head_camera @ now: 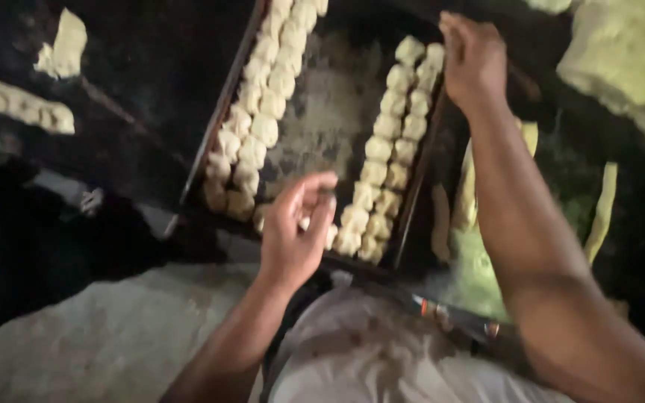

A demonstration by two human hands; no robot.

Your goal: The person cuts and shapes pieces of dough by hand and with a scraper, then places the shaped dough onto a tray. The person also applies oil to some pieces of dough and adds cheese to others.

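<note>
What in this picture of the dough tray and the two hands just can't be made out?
- Head view: what the left hand pinches; motion blur smears the fingers.
- Whether the right hand holds dough; only its back shows.
- The near dough pieces behind the left hand.
- The tray far end, cut off by the top edge.
- The pale dough mass, cut off at the top-right corner.

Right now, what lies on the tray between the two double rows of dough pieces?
In the head view, only bare, floury tray between left rows and right rows.
</note>
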